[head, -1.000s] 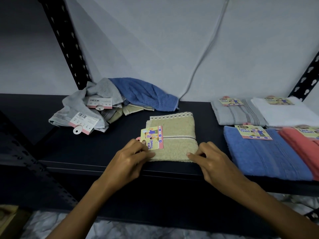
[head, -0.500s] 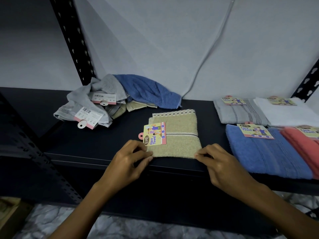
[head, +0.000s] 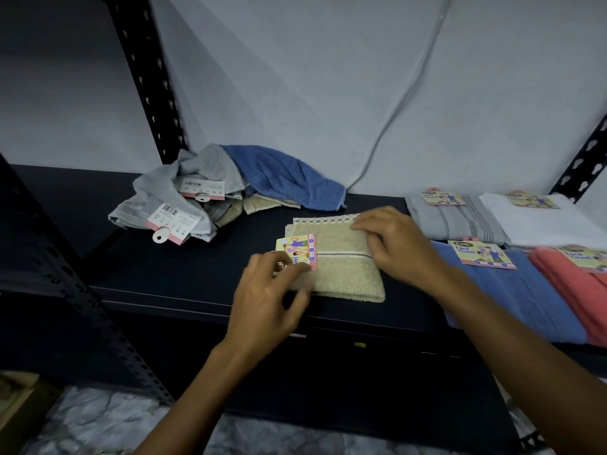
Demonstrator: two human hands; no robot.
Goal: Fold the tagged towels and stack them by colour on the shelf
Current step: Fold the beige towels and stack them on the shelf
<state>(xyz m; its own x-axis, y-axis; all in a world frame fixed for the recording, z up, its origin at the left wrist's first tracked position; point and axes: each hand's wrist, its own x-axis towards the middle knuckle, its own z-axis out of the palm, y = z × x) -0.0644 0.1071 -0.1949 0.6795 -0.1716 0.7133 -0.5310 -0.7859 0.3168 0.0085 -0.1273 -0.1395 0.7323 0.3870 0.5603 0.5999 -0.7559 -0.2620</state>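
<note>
Nearest me, the left hand (head: 267,300) curls at the near-left corner of the beige towel (head: 341,267), fingers bent over its paper tag (head: 297,252) and the thumb tucked under the towel's edge, pinching that corner. The towel is a thick, nubbly terry square, folded flat near the front lip of the dark shelf (head: 197,274), with a thin grey stripe woven across it and a checked border along its far edge. The right hand (head: 394,244) lies over the towel's right side, fingers bent and reaching up to the far-right corner; they press down on the cloth, though I cannot tell if they pinch it. Just beside that hand, to the right, a folded blue towel (head: 512,297) lies flat with a glossy card tag, touching a coral towel (head: 571,290) at the frame's edge. Behind those sit a folded grey towel (head: 456,221) with dark stripes and a white towel (head: 542,224), each tagged. Farther back on the left is a rumpled heap (head: 197,192) of soft grey, beige and blue terry, with two barcode tags showing. A pale cable (head: 394,126) hangs down the wall, and perforated metal posts (head: 147,77) frame the shelf.
</note>
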